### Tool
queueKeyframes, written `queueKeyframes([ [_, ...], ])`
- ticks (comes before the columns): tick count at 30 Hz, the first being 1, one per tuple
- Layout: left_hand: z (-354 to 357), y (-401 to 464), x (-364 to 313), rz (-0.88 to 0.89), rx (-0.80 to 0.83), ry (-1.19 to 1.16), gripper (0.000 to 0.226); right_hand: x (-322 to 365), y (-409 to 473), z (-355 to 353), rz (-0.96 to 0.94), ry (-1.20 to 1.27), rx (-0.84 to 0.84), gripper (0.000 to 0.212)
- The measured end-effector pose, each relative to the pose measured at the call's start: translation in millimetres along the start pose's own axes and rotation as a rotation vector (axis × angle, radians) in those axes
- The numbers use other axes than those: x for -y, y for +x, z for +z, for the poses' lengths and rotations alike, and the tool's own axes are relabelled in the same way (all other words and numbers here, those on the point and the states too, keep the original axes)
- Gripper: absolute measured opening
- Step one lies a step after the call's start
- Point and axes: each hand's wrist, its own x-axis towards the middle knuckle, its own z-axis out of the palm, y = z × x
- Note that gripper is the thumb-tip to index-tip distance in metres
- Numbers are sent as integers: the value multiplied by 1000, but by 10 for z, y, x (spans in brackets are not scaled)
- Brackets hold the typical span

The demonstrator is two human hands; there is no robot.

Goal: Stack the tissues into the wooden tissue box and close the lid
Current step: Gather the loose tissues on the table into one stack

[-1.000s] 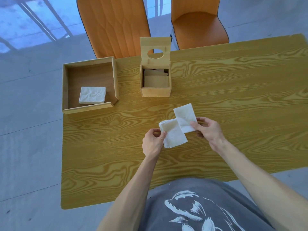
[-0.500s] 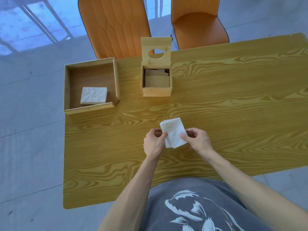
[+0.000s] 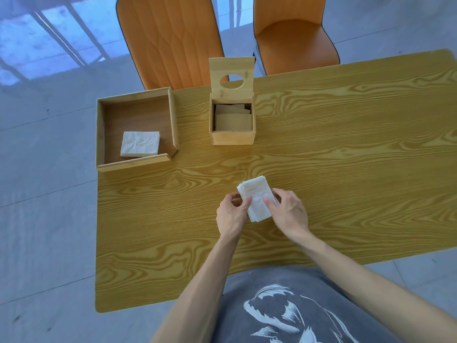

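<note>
With the lid (image 3: pixel 232 76) upright, the wooden tissue box (image 3: pixel 232 137) holds some tissues already. Nearer me than the box, my left hand (image 3: pixel 231 216) and right hand (image 3: pixel 288 214) pinch a tissue stack (image 3: pixel 256 198). Another stack (image 3: pixel 140 144) waits in the tray (image 3: pixel 100 134) left of it. Lid unclosed.

Chairs (image 3: pixel 173 40) cut off at top edge; tissue stack (image 3: pixel 257 199) partly behind fingers.

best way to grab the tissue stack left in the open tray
Pinch the tissue stack across its left and right edges, coming straight down from above. It lies flat near the wooden tray's front wall, so that side is blocked while the top is open.
</note>
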Motion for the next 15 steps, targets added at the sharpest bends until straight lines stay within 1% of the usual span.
queueKeyframes([
  [2, 14, 2, 27, 4, 43, 5, 40, 21, 33, -18, 28, 39, 54, 38],
  [4, 27, 31, 56, -21, 81, -44, 39, 30, 57, -35, 55, 86, 92, 36],
  [6, 12, 60, 75, -56, 127, -145, 29, 19, 87, -55, 75, 123, 132, 37],
  [8, -43, 72, 85, -81, 200, -260, 15, 11, 110, -84, 92, 156, 183, 42],
  [9, -77, 73, 88, -91, 238, -307, 13, 10, 112, -99, 95, 176, 201, 46],
  [12, -166, 77, 108, -118, 327, -417, 15, -6, 118, -127, 79, 329, 222, 53],
  [15, -234, 82, 152, -126, 387, -516, 16, 5, 117, -182, 41, 456, 313, 48],
])
